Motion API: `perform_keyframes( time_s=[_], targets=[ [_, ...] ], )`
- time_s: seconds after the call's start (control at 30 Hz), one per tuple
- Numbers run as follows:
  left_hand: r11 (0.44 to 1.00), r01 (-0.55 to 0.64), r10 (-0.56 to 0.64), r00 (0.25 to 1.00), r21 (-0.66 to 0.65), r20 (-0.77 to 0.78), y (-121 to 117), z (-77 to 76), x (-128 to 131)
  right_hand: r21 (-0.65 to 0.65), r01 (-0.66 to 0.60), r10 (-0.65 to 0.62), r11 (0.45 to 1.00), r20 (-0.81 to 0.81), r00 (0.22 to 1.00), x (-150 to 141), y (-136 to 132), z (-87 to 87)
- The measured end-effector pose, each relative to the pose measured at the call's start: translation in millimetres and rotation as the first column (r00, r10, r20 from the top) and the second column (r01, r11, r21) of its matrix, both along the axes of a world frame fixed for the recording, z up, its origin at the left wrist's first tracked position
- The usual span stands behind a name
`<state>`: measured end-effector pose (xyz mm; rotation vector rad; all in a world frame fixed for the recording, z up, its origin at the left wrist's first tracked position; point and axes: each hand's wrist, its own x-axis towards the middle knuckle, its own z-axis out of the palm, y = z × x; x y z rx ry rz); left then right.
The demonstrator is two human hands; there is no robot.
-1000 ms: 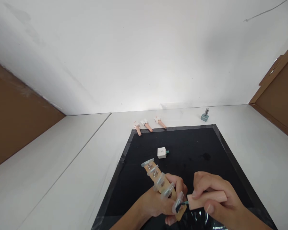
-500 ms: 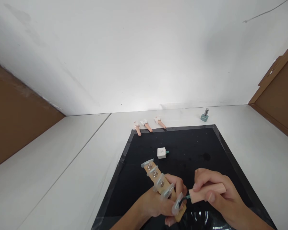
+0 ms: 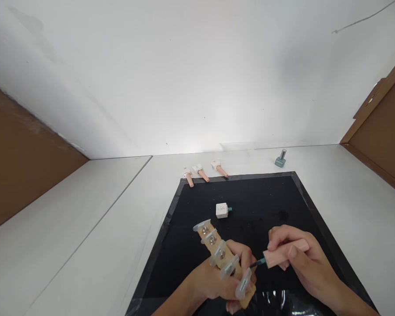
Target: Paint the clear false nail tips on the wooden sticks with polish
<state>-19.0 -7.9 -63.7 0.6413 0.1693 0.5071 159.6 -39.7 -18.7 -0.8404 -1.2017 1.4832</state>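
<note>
My left hand (image 3: 219, 278) is closed around a tan wooden nail tip stand (image 3: 226, 259), tilted with its far end up and to the left. Several clear false nail tips (image 3: 229, 266) stick out across it on metal studs. Between the fingers of my right hand (image 3: 303, 259) is a nail polish brush (image 3: 285, 253) with a pink cap handle; its dark bristles point left, just above the nearest nail tip (image 3: 243, 283). Whether bristles and tip touch, I cannot tell. Beyond my hands, a white polish bottle (image 3: 221, 210) lies uncapped on its side, its green neck pointing right.
A black mat (image 3: 246, 191) with taped edges covers part of the white table (image 3: 95, 237). Three pink-capped polish bottles (image 3: 201, 173) lie along its back edge. A teal bottle with a silver cap (image 3: 281, 159) stands back right. Brown cardboard (image 3: 382, 127) flanks both sides.
My right hand has lifted the brush slightly up and to the right, so its bristles no longer lie over the nearest nail tip. My left hand and the stand have barely moved.
</note>
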Motion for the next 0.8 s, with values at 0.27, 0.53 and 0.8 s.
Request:
perform_keyframes(
  time_s=[0.27,0.53,0.8],
  targets=[
    [1.0,-0.018,0.018,1.0,0.007,-0.019,2,9.5,-1,0.031,0.0,0.003,1.0,-0.104,0.995,-1,0,0.7],
    [0.998,0.049,-0.044,0.99,0.035,-0.131,6,14.6,-1,0.133,-0.008,0.005,0.991,0.028,1.0,-5,0,12.9],
    [0.999,0.049,-0.047,0.997,0.017,-0.064,4,7.6,-2,0.078,0.052,-0.06,0.996,0.104,0.993,-5,0,10.8]
  ],
)
